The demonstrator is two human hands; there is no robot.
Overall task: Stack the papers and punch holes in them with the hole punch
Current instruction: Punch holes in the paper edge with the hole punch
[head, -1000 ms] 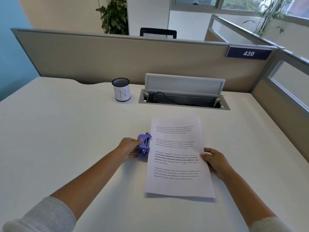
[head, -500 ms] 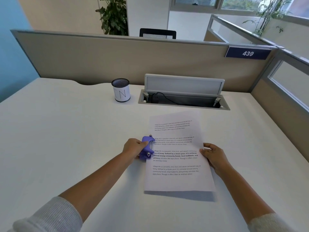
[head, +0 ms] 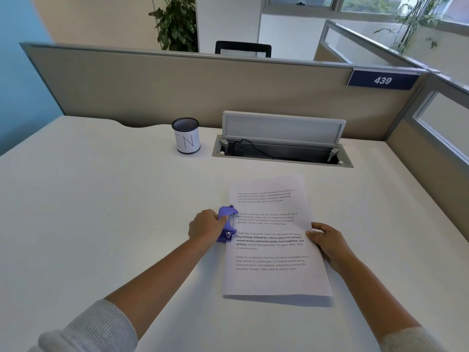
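A stack of printed white papers (head: 272, 252) lies lengthwise on the white desk (head: 101, 212), its near edge slightly lifted off the surface. A small purple hole punch (head: 227, 224) sits against the middle of the stack's left edge, its jaw over the paper margin. My left hand (head: 206, 226) grips the punch from the left, thumb on its top. My right hand (head: 326, 241) holds the right edge of the stack, fingers on the sheet.
A black mesh pen cup (head: 186, 135) with a white label stands at the back centre. Behind the papers an open cable tray (head: 281, 154) with a raised lid is set into the desk. Beige partition walls (head: 193, 90) close off the back and right.
The punch has been pushed right onto the stack's left edge. The papers shifted slightly and settled flatter. My right hand stays at the right edge.
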